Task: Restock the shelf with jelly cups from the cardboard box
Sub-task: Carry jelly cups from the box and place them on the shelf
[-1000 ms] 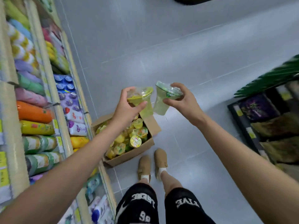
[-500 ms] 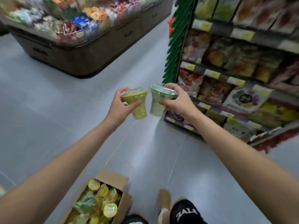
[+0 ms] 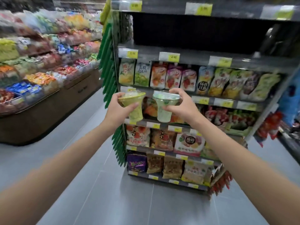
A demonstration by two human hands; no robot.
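Observation:
My left hand (image 3: 117,111) grips a yellow-green jelly cup (image 3: 134,109) by its rim and side. My right hand (image 3: 181,106) grips a pale green jelly cup (image 3: 164,111) under a clear domed lid. Both cups are held upright, side by side, at chest height in front of a dark shelf unit (image 3: 191,56). That unit's upper shelf bay (image 3: 203,33) is dark and mostly bare. The cardboard box is out of view.
Snack bags (image 3: 175,77) fill the lower shelves of the unit. A green fringe decoration (image 3: 108,51) hangs along its left edge. A low wooden island with bulk candy (image 3: 40,82) stands at the left. Grey tiled floor (image 3: 123,195) lies between. Red hanging items (image 3: 271,124) are at the right.
The view has swung up from the box and floor to the shelf unit. Both hands have kept their cups and now hold them closer to the shelves. The box has left the frame.

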